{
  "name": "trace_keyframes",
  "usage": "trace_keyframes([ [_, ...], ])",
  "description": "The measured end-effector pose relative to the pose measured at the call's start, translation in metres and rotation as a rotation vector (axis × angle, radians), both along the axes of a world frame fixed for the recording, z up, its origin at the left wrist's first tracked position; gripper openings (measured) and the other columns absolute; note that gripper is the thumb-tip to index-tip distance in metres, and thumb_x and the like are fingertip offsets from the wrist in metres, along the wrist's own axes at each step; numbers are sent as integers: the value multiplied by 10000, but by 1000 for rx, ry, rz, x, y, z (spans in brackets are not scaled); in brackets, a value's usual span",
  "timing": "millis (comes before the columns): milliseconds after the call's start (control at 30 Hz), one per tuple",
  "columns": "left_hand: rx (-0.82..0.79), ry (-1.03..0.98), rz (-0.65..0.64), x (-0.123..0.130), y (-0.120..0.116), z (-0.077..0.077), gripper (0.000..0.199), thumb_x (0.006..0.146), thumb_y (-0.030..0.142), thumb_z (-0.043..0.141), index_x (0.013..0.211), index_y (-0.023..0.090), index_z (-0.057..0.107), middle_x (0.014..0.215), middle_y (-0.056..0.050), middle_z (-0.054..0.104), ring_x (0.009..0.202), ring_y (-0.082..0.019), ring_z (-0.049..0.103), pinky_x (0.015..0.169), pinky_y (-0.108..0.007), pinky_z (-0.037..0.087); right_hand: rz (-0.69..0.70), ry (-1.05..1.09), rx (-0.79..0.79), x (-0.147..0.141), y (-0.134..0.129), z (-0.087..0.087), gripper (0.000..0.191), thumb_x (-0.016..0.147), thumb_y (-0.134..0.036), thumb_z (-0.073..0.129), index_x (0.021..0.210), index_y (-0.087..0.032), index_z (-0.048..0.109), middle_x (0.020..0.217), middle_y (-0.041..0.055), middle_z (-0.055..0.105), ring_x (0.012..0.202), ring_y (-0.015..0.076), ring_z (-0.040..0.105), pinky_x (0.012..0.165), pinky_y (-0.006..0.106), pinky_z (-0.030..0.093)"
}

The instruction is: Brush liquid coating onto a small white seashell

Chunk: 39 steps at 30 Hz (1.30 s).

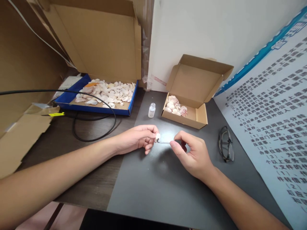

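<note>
Over the dark mat, my left hand pinches a small white seashell between thumb and fingertips. My right hand grips the end of a thin clear stick. The stick's dark tip reaches the shell and appears to touch it; what the tip is made of is too small to tell. Behind my hands a small clear glass bottle with a white label stands upright, with no cap visible on it.
A blue-sided cardboard box with its lid up holds many white shells. To the right, a smaller open brown box holds several shells. Black-framed glasses lie near a printed poster. A black cable loops across the left.
</note>
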<state>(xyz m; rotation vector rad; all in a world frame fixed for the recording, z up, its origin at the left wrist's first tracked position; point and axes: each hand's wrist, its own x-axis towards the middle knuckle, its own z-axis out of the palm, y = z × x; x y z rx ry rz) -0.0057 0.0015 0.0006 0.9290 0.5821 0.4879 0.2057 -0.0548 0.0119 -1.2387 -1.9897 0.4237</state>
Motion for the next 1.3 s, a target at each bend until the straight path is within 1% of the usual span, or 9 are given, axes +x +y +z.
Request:
trace_keyframes([
  [133, -2, 19, -3, -1, 0, -1, 72, 836, 195, 635, 819, 152, 580, 637, 33, 511, 517, -80, 504, 538, -216, 492, 7, -4, -34, 0, 0, 0, 306, 926, -300, 521, 643, -195, 473, 546, -43, 459, 492, 84, 420, 492, 205, 347],
  [233, 7, 20, -13, -2, 0, -2, 89, 832, 190, 638, 790, 153, 569, 651, 28, 522, 524, -85, 515, 549, -231, 500, -5, -3, -18, -1, 0, 0, 293, 907, -297, 544, 642, -197, 467, 536, -48, 445, 484, 82, 412, 485, 202, 346],
  [367, -3, 2, -11, -2, 0, -2, 97, 824, 174, 639, 765, 148, 567, 665, 20, 550, 522, -86, 521, 546, -237, 503, -48, -17, 21, -2, 0, 1, 333, 840, -292, 621, 607, -207, 400, 519, -63, 392, 462, 76, 375, 459, 203, 327],
  [433, -6, -6, -6, -2, 0, -1, 103, 816, 169, 647, 754, 145, 568, 678, 17, 558, 526, -85, 521, 545, -236, 501, -42, -8, 36, -2, 0, 2, 348, 830, -287, 627, 601, -212, 376, 518, -65, 381, 456, 74, 369, 451, 202, 327],
  [600, -1, 2, -9, -2, -1, 0, 110, 816, 188, 652, 754, 148, 571, 686, 18, 542, 535, -86, 518, 559, -244, 497, 57, 68, 122, -2, -2, 5, 249, 856, -271, 581, 660, -217, 437, 538, -61, 429, 452, 82, 406, 446, 201, 361],
  [900, 22, 26, -23, -2, 0, -2, 110, 838, 198, 641, 770, 146, 574, 656, 23, 529, 517, -86, 517, 544, -231, 467, 50, 53, 160, -2, -2, 4, 228, 845, -266, 626, 716, -221, 444, 565, -72, 426, 452, 74, 420, 443, 192, 380],
  [1100, 10, 25, -15, -1, 0, -1, 138, 827, 217, 663, 758, 148, 565, 651, 29, 515, 519, -83, 511, 550, -231, 467, 61, 19, 105, -2, -2, 3, 216, 843, -269, 631, 718, -220, 461, 555, -70, 440, 456, 80, 426, 450, 200, 386],
  [1300, 17, 30, -9, -1, 0, -1, 122, 827, 211, 655, 766, 146, 573, 675, 22, 542, 519, -85, 520, 544, -235, 469, 50, 53, 178, -2, -3, 4, 191, 849, -270, 617, 740, -224, 467, 554, -70, 442, 445, 81, 429, 434, 201, 389],
])
